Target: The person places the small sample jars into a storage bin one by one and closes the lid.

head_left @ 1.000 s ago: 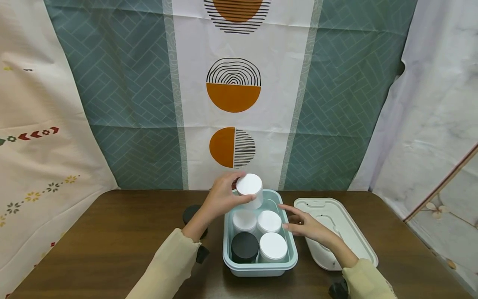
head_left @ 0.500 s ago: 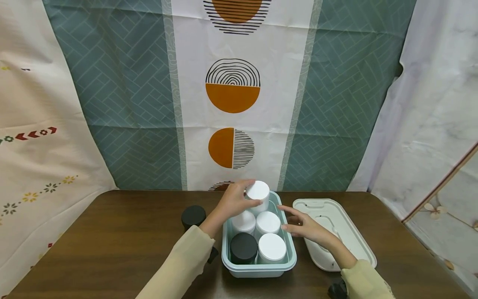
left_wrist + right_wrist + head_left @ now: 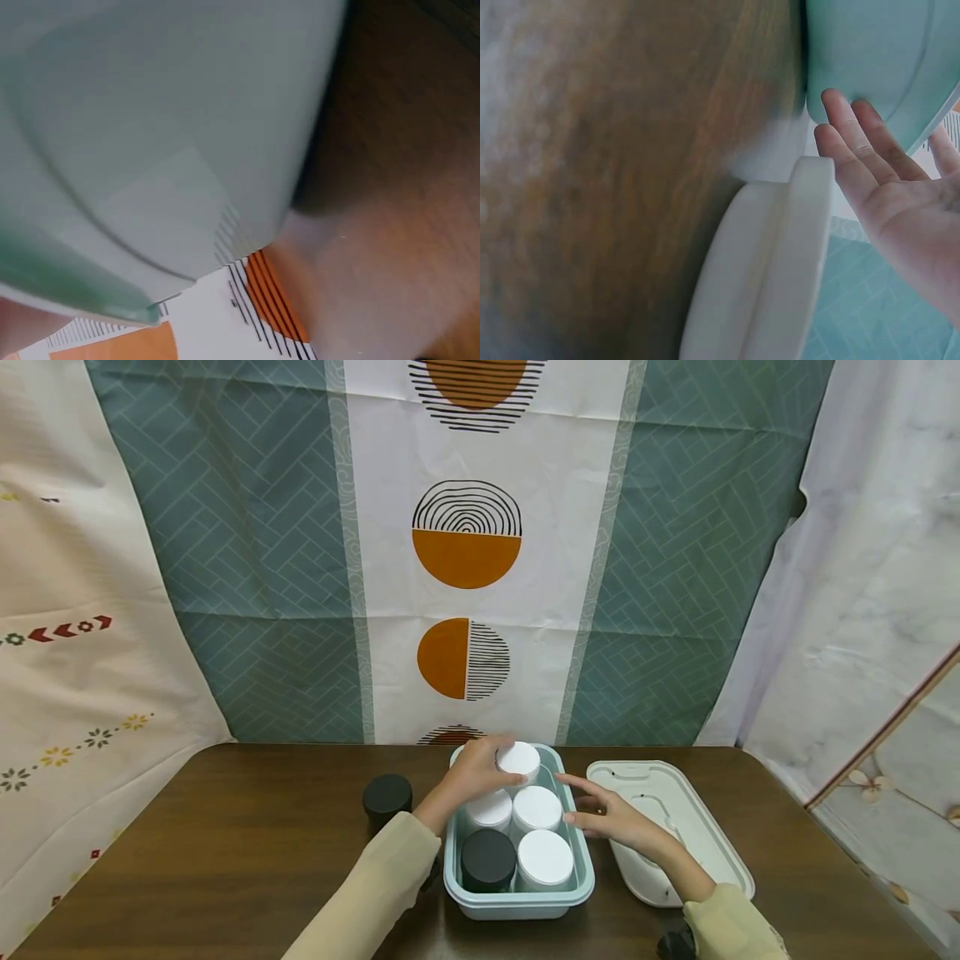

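Note:
My left hand point(image 3: 474, 774) grips a white-lidded jar point(image 3: 521, 760) at the far end of a pale blue plastic bin point(image 3: 517, 906). The jar's lid shows just above the white lids in front of it. Inside the bin stand three more white-lidded jars, one of them the near right jar point(image 3: 545, 858), and a black-lidded jar point(image 3: 488, 860) at near left. My right hand point(image 3: 618, 818) has its fingers extended at the bin's right rim. In the right wrist view, these fingers point(image 3: 847, 127) lie against the bin's outer wall point(image 3: 870, 52). The left wrist view shows mainly the bin's side point(image 3: 165, 150).
A black-lidded jar point(image 3: 387, 793) stands left of the bin, partly behind the left forearm. To the right, a white lid point(image 3: 708, 835) lies on the brown wooden table point(image 3: 225, 852), partly under the right forearm. A patterned cloth point(image 3: 285, 552) hangs along the far edge.
My left hand has carried the white-lidded jar rightward and lowered it into the bin's far end. The right hand has stayed at the rim.

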Available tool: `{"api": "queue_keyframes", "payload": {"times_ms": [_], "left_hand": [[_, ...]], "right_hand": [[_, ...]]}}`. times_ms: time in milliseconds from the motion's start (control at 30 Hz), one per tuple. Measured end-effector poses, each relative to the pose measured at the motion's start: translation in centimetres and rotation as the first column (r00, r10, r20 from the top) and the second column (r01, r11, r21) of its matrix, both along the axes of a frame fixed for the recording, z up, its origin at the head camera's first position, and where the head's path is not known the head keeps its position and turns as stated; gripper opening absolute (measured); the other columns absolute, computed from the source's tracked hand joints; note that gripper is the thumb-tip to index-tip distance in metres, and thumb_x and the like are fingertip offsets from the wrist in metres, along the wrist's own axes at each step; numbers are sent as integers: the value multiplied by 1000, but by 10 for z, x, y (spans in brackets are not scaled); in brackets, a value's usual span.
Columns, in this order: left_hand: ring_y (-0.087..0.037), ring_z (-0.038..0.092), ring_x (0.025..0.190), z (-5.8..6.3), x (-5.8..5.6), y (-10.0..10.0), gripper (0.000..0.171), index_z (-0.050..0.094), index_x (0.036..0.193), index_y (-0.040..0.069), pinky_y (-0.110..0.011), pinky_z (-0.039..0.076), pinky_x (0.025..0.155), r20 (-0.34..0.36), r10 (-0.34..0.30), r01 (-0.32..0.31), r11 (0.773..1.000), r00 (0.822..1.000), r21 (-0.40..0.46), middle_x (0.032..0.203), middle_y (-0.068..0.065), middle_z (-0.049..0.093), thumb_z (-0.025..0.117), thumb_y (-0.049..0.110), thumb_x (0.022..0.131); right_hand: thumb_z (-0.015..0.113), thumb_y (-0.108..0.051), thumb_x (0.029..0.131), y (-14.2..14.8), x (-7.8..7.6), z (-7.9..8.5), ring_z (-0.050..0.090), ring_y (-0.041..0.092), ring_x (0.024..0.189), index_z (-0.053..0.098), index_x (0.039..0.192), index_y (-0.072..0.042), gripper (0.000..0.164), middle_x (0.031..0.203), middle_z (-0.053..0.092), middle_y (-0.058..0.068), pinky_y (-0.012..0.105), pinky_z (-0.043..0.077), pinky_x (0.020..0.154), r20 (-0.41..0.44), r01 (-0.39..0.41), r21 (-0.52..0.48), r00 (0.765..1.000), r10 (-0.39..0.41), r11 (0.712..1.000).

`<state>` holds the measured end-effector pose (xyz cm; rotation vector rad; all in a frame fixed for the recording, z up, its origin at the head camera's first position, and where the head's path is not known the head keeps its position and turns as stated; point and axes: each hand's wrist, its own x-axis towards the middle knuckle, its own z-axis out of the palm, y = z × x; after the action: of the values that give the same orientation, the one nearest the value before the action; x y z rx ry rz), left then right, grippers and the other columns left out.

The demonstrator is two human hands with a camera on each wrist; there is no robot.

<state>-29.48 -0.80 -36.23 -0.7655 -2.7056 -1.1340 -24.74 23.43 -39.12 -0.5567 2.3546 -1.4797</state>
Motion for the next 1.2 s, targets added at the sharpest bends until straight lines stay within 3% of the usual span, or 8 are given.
{"api": "queue_keyframes", "payload": {"times_ms": [200, 467, 700, 867, 1067, 1200], "left_hand": [[-28, 56, 105, -9, -5, 2, 56, 60, 115, -2, -40, 46, 86, -17, 11, -11, 1000, 1000, -26, 114, -15, 61, 77, 29, 72], [-23, 57, 97, -6, -2, 1, 56, 59, 117, -2, -33, 48, 77, 54, 10, -5, 996, 999, -91, 111, -14, 62, 73, 33, 76], [-15, 48, 68, -3, 4, 2, 27, 62, 84, 3, -24, 38, 58, 116, -2, 14, 995, 993, -95, 76, -5, 59, 69, 29, 80], [-14, 51, 73, -3, 5, 4, 29, 65, 95, 5, -26, 44, 63, 161, 23, -6, 995, 987, -103, 85, -4, 63, 69, 30, 80], [-20, 56, 81, 0, 7, 0, 25, 63, 91, 4, -33, 47, 70, 155, -28, 43, 994, 987, -97, 92, -9, 65, 64, 28, 85], [-28, 59, 96, 5, 12, -10, 30, 61, 101, -1, -40, 49, 81, 140, -64, 72, 996, 988, -52, 106, -16, 63, 61, 26, 87]], "right_hand": [[58, -25, 89, 0, 0, 1, 38, 42, 121, 29, 143, -15, 62, 137, 30, 30, 45, 48, 84, -10, -1, 3, 1000, 1, 1000], [58, -23, 89, 0, -2, 2, 45, 38, 116, 31, 142, -14, 61, 133, 37, 29, 44, 49, 82, -23, -26, 2, 999, 26, 1000], [58, -25, 89, 0, -5, 0, 36, 41, 122, 32, 142, -18, 60, 139, 32, 24, 43, 48, 84, -14, -10, 14, 1000, 11, 1000], [58, -26, 89, 0, -7, -1, 33, 42, 124, 29, 143, -20, 62, 141, 28, 24, 45, 47, 85, 5, -20, 8, 1000, 20, 1000], [58, -26, 89, 1, -7, 1, 43, 39, 118, 26, 144, -19, 65, 135, 34, 28, 45, 47, 85, 11, -39, 13, 999, 39, 999], [58, -26, 89, 2, -8, 2, 47, 36, 114, 25, 145, -19, 65, 132, 37, 28, 45, 47, 85, 12, -57, 17, 998, 56, 998]]}}
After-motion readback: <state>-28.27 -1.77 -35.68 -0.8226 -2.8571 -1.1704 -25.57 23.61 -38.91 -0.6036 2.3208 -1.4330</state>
